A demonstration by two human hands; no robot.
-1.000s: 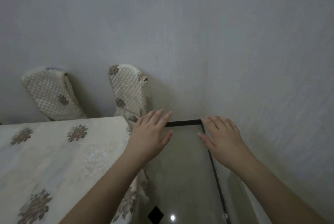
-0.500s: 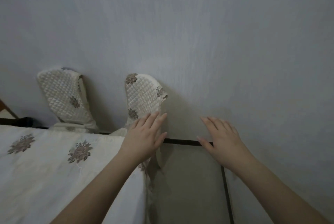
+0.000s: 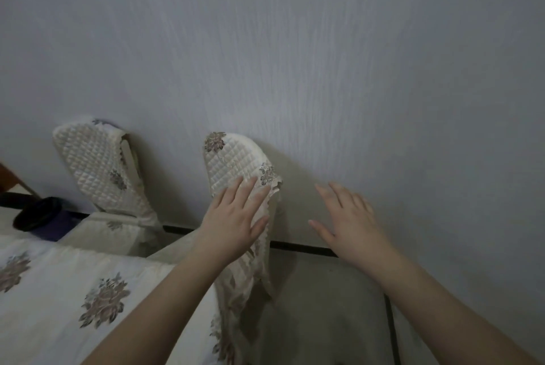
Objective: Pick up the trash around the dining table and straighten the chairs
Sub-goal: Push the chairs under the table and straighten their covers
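Left hand (image 3: 236, 223) flat over chair back (image 3: 236, 164) (right hand (image 3: 351, 223) apart)

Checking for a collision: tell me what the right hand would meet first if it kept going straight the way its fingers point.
Most likely the grey wall. The right hand is open, fingers aimed up and slightly left, passing beside the near chair back, not at it. Depth is unclear.

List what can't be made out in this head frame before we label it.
- Near chair: seat and legs hidden by the left hand, forearm and tablecloth; contact unclear, no grip visible.
- Far chair: lower part hidden behind the table edge.
- Dark round object: dim, partly hidden by the tablecloth; identity unclear.
- Right hand: open, whether it touches the wall can't be told.
- Trash: none visible; most of the floor out of frame.
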